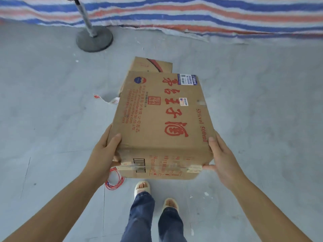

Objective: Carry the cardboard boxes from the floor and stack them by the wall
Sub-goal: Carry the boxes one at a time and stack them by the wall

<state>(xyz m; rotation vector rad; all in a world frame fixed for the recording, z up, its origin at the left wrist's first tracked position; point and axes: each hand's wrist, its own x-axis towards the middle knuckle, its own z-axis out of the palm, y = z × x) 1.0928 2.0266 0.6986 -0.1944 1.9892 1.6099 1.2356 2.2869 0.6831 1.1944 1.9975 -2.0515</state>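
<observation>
A brown cardboard box (162, 123) with red printed characters and white stickers is held above the floor in front of me. My left hand (103, 151) grips its near left corner, thumb on the top face. My right hand (222, 158) grips the near right corner, thumb on top and fingers on the near side. A second cardboard box (150, 64) lies on the floor just beyond it, mostly hidden by the held box.
A metal stand with a round base (94, 38) is at the back left. A red, white and blue striped tarp (192, 13) hangs along the far side. Red cord (114, 180) and a paper scrap (108, 99) lie on the grey floor. My feet (142, 186) are below the box.
</observation>
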